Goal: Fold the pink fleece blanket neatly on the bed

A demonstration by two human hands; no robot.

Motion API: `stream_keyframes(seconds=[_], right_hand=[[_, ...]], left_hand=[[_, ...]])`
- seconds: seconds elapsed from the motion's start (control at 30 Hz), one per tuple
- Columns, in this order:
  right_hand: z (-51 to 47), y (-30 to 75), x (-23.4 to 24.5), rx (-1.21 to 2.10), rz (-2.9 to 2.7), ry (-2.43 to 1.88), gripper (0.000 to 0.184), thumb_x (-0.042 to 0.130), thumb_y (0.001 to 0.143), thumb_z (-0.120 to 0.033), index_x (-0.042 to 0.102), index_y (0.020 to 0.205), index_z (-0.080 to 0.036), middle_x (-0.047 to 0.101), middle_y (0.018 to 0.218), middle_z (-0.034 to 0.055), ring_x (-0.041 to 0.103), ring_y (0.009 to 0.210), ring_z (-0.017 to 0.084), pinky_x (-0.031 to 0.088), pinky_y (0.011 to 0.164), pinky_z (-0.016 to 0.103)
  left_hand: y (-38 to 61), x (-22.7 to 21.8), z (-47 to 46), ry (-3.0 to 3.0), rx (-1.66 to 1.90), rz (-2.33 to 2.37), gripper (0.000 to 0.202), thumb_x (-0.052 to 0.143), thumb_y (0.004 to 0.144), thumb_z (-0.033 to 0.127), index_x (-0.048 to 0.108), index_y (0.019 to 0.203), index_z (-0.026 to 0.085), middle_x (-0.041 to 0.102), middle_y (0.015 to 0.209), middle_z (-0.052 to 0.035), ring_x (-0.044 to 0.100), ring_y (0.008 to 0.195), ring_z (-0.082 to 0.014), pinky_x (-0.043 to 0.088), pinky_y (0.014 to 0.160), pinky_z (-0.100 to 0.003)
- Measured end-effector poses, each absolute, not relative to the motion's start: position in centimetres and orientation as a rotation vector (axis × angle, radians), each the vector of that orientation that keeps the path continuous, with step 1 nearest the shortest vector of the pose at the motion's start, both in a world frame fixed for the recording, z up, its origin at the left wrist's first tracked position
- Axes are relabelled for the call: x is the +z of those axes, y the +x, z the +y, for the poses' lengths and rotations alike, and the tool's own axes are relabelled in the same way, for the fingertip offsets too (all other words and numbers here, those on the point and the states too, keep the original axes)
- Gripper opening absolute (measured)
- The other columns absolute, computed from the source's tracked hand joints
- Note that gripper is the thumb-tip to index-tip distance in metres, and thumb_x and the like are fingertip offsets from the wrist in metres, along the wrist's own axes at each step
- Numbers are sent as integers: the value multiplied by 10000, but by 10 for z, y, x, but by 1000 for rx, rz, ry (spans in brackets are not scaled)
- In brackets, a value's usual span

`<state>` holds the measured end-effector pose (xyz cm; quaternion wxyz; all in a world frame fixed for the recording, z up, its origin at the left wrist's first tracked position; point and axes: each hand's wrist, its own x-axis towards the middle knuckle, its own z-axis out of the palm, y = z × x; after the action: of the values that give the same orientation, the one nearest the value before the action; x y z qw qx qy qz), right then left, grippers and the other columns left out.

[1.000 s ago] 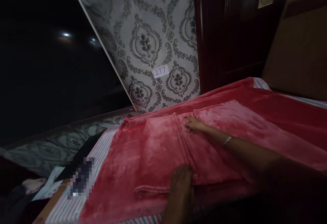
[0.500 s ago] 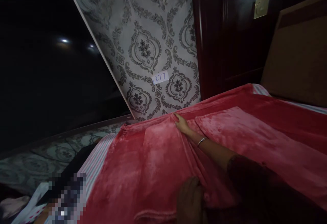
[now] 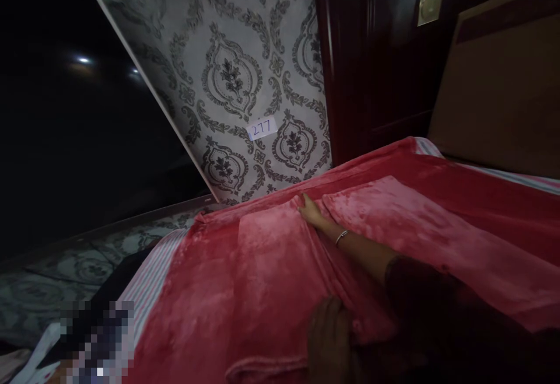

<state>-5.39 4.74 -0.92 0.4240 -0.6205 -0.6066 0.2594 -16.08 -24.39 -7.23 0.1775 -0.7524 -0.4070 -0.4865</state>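
Editor: Blanket, where does it lie?

Photographer: Spread across a bed, red and plush, over a striped sheet that shows along its left edge. Two flaps are folded inward on top and meet in a crease running away from the camera.

Editor: And the hands?

Photographer: The right hand reaches to the far end of that crease, palm down on the cloth, with a thin bracelet at the wrist and a dark sleeve behind it. Its fingers point forward to the folded edge. Whether they pinch the cloth or only press on it cannot be told. The left hand sits at the near end of the crease, low in the picture, with its back to the camera and touching bunched fabric. It is too dark there to tell if the fingers are closed on anything.

Editor: Surroundings?

Photographer: Grey wallpaper with a floral pattern stands behind the bed, and a paper label on it reads 277. To the right of it is a dark wooden door, then a brown headboard.
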Motion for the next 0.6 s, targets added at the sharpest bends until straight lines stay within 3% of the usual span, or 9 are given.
stream_keyframes(seconds=[0.1, 0.2, 0.33, 0.5, 0.6], right_hand=[[44, -48, -8, 656, -1543, -1572, 638, 547, 891, -175, 354, 1497, -135, 580, 1369, 180, 596, 1223, 243, 503, 988, 346], [36, -45, -9, 674, -1584, -1590, 674, 571, 892, -224, 330, 1511, -109, 588, 1349, 195, 614, 1191, 247, 516, 957, 328], [23, -46, -8, 669, -1692, -1554, 797, 621, 806, -146, 302, 1536, -123, 467, 1490, 158, 529, 1300, 217, 447, 1052, 285], [8, -41, 2, 649, -1795, -1562, 776, 556, 785, -79, 341, 1528, -139, 403, 1544, 126, 455, 1369, 211, 395, 1108, 289], [-4, -35, 10, 623, -1831, -1598, 720, 553, 816, -123, 366, 1511, -149, 478, 1484, 132, 521, 1303, 231, 441, 1060, 315]], left_hand=[[-146, -76, -246, -2100, -1311, -1175, 357, 480, 751, 24, 662, 993, 213, 760, 976, -72, 706, 949, -232, 584, 852, -385], [-147, -70, -251, -2241, -1128, -1153, 405, 503, 710, 23, 665, 1041, 191, 747, 1043, -99, 687, 1016, -243, 579, 902, -385], [-157, -51, -258, -2405, -1058, -1181, 463, 474, 710, 16, 634, 1118, 163, 713, 1149, -129, 649, 1103, -237, 550, 975, -394], [-158, -45, -259, -2473, -1028, -1125, 492, 469, 692, 15, 613, 1144, 150, 701, 1146, -133, 630, 1133, -246, 544, 980, -419], [-157, -45, -259, -2480, -1052, -1119, 495, 468, 680, 16, 611, 1135, 147, 701, 1143, -134, 634, 1120, -246, 534, 993, -432]])
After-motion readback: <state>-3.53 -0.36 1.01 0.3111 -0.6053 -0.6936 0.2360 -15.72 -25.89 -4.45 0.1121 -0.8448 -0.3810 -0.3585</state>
